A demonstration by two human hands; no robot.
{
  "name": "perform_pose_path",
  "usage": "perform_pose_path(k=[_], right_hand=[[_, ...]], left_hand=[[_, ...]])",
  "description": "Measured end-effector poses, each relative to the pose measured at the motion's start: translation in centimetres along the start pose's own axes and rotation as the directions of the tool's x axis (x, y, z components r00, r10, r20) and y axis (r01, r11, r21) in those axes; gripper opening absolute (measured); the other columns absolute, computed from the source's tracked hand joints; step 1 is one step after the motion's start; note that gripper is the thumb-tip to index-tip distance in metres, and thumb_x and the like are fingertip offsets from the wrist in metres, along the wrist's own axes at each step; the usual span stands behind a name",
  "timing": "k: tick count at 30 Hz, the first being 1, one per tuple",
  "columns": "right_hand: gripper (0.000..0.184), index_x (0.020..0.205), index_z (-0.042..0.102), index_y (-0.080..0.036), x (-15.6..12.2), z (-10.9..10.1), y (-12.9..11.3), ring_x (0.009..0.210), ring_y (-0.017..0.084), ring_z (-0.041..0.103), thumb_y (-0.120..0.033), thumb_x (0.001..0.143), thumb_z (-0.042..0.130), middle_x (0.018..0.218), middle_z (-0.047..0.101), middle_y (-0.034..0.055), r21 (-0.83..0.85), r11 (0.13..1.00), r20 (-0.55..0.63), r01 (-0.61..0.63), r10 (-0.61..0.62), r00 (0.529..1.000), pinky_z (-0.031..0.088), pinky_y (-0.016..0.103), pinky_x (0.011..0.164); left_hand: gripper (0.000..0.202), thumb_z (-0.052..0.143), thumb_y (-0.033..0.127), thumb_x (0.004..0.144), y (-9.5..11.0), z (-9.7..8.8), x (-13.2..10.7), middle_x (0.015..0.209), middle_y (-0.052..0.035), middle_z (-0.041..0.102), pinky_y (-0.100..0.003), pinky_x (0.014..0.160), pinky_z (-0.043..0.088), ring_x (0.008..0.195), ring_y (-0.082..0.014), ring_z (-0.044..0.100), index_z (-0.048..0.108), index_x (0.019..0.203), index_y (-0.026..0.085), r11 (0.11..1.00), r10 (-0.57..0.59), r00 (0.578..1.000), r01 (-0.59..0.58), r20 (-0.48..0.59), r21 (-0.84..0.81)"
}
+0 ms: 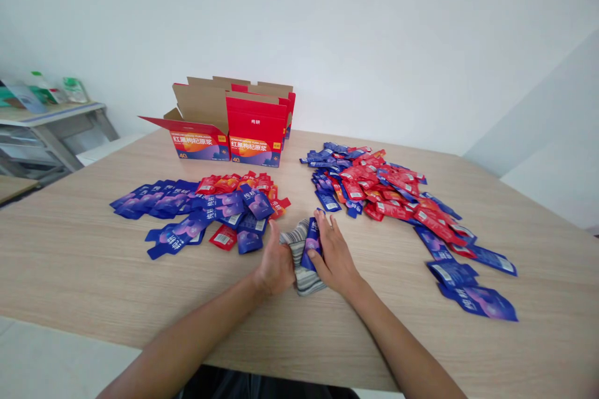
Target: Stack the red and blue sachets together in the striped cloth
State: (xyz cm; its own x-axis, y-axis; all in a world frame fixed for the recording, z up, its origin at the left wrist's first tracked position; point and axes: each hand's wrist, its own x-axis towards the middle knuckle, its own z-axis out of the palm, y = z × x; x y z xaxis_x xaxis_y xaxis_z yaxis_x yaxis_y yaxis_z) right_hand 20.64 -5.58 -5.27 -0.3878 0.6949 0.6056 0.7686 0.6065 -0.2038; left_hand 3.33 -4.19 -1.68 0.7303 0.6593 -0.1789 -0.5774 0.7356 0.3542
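Across the pale wood counter in front of you, the largest things are the red printed cartons, grouped at the back left with their flaps standing open. On your right spreads a big heap of red and blue pouches, thick at the far end and thinning into a few blue ones that trail toward you. On your left lies a smaller cluster of pouches: blue ones overlap in a row, red ones sit behind them toward the right, and more blue ones lie nearer you.

Between these two groups, your hands meet close to the middle. Your left hand is at the left edge of the cloth, thumb raised; its other fingers are mostly hidden, so you cannot tell how firmly they grip. Your right hand lies over from the other side, its fingers nearly straight, with the thumb set apart from them.

The striped grey cloth is bunched between both hands. Smallest, a single blue pouch lies lengthwise on that cloth, under your right thumb and touching your right fingers along its right side, just beyond your left hand's reach.
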Motion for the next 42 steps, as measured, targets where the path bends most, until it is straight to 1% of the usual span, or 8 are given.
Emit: perform_pose_path(k=[5,10,15,23,27,34,38,42], right_hand=[[0.085,0.161,-0.008,-0.01,0.0,-0.9,-1.3,0.154,0.031,0.022,-0.062,0.103,0.027,0.165,0.022,0.0222,0.137,0.97,0.089,0.202,-0.215,0.973,0.031,0.058,0.121],[0.132,0.16,-0.007,-0.006,-0.3,-0.1,-3.0,0.154,0.037,0.016,-0.077,0.076,0.065,0.165,0.016,0.0276,0.13,0.946,0.174,0.296,-0.316,0.933,0.03,0.059,0.12],[0.117,0.16,-0.002,-0.003,-0.5,0.1,-3.0,0.155,0.036,0.013,-0.047,0.079,0.071,0.166,0.013,0.0269,0.116,0.959,0.22,0.259,-0.279,0.935,0.032,0.058,0.12],[0.087,0.161,-0.003,-0.006,-0.4,-0.2,0.1,0.154,0.036,0.018,-0.055,0.101,0.038,0.166,0.014,0.0248,0.041,0.992,0.091,0.12,-0.124,0.988,0.034,0.063,0.117],[0.084,0.161,-0.004,-0.009,-0.2,-0.1,0.1,0.154,0.037,0.016,-0.056,0.103,0.033,0.167,0.011,0.0241,0.016,0.981,0.1,0.194,-0.194,0.976,0.034,0.065,0.117],[0.106,0.161,0.0,-0.007,-0.1,0.4,-3.2,0.154,0.04,0.008,-0.059,0.092,0.061,0.166,0.004,0.0291,0.026,0.913,0.226,0.407,-0.402,0.887,0.032,0.064,0.118],[0.101,0.16,0.011,-0.008,-0.1,0.8,-2.9,0.154,0.041,0.006,-0.052,0.089,0.069,0.165,0.007,0.0307,-0.043,0.924,0.256,0.381,-0.359,0.898,0.029,0.067,0.118],[0.083,0.16,0.015,-0.018,0.1,0.4,-1.4,0.155,0.04,0.005,-0.045,0.096,0.06,0.168,-0.004,0.0229,-0.07,0.963,0.221,0.262,-0.241,0.945,0.023,0.071,0.118]], left_hand=[[0.098,0.019,0.084,0.086,1.4,-0.1,-0.1,0.124,-0.0203,0.07,-0.051,0.112,0.039,0.126,-0.0355,0.059,0.062,0.132,0.009,0.997,0.049,0.998,-0.051,-0.046,-0.052],[0.091,0.021,0.079,0.09,2.6,0.1,-0.3,0.125,-0.0179,0.071,-0.047,0.117,0.034,0.127,-0.0324,0.059,0.062,0.133,0.01,0.979,0.174,0.977,-0.185,-0.122,-0.084],[0.093,0.017,0.079,0.091,2.4,-0.4,-0.1,0.126,-0.0172,0.07,-0.047,0.118,0.032,0.129,-0.0315,0.058,0.061,0.134,0.009,0.991,0.099,0.993,-0.104,-0.057,-0.084],[0.102,0.016,0.086,0.084,-0.7,-1.5,0.2,0.137,-0.0191,0.063,-0.051,0.117,0.031,0.135,-0.0338,0.052,0.051,0.145,0.012,0.996,-0.084,0.985,0.08,0.152,0.033],[0.103,0.017,0.086,0.084,-0.6,-1.5,0.4,0.138,-0.0199,0.063,-0.051,0.118,0.031,0.134,-0.0346,0.053,0.052,0.144,0.011,0.999,-0.032,0.994,0.032,0.107,0.0],[0.11,0.017,0.091,0.079,1.7,-2.2,0.1,0.123,-0.023,0.07,-0.051,0.112,0.04,0.125,-0.0367,0.061,0.061,0.132,0.007,0.999,0.029,0.997,-0.032,-0.071,-0.044],[0.105,0.021,0.091,0.08,1.0,-2.8,0.3,0.115,-0.021,0.073,-0.049,0.107,0.043,0.12,-0.0363,0.064,0.064,0.128,0.008,0.998,-0.03,0.997,0.026,-0.072,-0.052],[0.097,0.03,0.087,0.082,-0.4,-2.8,0.7,0.122,-0.0176,0.071,-0.045,0.102,0.045,0.122,-0.0339,0.062,0.058,0.138,0.013,0.996,-0.083,0.995,0.084,0.052,-0.025]])
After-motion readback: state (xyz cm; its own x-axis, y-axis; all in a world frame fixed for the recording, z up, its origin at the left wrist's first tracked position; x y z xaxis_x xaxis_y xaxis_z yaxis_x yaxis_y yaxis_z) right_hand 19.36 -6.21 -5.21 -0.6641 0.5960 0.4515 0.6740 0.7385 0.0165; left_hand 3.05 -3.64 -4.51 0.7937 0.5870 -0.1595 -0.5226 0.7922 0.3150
